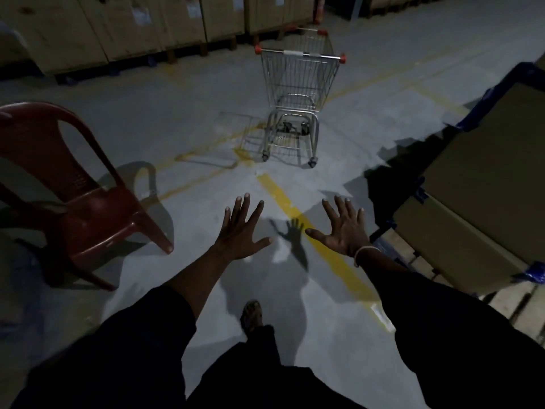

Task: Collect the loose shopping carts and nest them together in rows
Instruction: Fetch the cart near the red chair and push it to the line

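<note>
A single silver wire shopping cart with red handle caps stands alone on the grey floor ahead of me, its handle bar facing me. My left hand reaches forward with fingers spread and straight, holding nothing. My right hand is stretched out the same way, a pale band at its wrist. Both hands hover well short of the cart, with bare floor between.
A red plastic chair stands close on my left. Stacked cardboard boxes with blue wrapping crowd the right side. Large boxes on pallets line the back wall. Yellow floor lines run under my hands towards the cart.
</note>
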